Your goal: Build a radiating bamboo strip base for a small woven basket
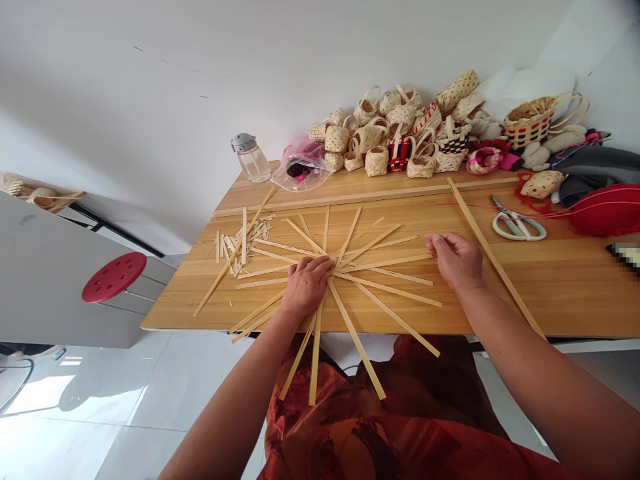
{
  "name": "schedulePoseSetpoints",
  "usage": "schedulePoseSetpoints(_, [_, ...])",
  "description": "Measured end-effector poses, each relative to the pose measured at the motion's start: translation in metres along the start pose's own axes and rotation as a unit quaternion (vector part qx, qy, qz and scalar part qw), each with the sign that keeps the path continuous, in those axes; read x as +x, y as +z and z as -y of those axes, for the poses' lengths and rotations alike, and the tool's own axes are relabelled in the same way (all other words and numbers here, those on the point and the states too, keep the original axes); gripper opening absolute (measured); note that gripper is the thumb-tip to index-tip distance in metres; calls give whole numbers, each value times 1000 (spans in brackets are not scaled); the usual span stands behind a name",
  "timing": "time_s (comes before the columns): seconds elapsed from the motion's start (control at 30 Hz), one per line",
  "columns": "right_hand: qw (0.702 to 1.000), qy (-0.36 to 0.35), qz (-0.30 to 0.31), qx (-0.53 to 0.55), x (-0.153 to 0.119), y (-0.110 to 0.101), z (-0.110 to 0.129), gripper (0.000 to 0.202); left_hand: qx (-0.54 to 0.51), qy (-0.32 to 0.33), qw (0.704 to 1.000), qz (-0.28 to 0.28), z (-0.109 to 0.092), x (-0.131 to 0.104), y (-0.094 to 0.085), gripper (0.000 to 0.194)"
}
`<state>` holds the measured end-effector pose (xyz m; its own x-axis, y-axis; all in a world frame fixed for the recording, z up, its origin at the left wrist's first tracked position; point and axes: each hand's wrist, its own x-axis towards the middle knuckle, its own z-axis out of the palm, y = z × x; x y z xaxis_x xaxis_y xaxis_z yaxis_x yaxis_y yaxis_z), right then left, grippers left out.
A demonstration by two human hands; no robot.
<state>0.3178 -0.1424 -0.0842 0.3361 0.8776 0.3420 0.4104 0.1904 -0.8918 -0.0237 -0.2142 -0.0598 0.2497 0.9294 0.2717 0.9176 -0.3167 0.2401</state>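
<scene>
Flat, pale bamboo strips (390, 291) cross one another and fan out like spokes on the wooden table. Several of them reach past its front edge, over my lap. My left hand (306, 283) lies flat over the crossing, fingers stretched forward, and covers part of the hub. To the right, my right hand (457, 259) is closed in a pinch at the outer end of one strip (385, 264). Its fingertips hide that end. Both hands rest low over the tabletop.
Left of the spokes lie short offcuts (245, 240) and a long strip (215, 287). Scissors (517, 225) and another long strip (493, 250) lie rightward. Along the wall stand a bottle (254, 160), a plastic bag (303, 170) and small woven baskets (376, 160). A red stool (114, 277) stands left.
</scene>
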Motion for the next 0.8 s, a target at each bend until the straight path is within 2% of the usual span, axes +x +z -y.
schedulePoseSetpoints(0.8, [1000,-10,10,-20,-1,-1,4,29,-2,-3,1000,2,-1,1,-2,34])
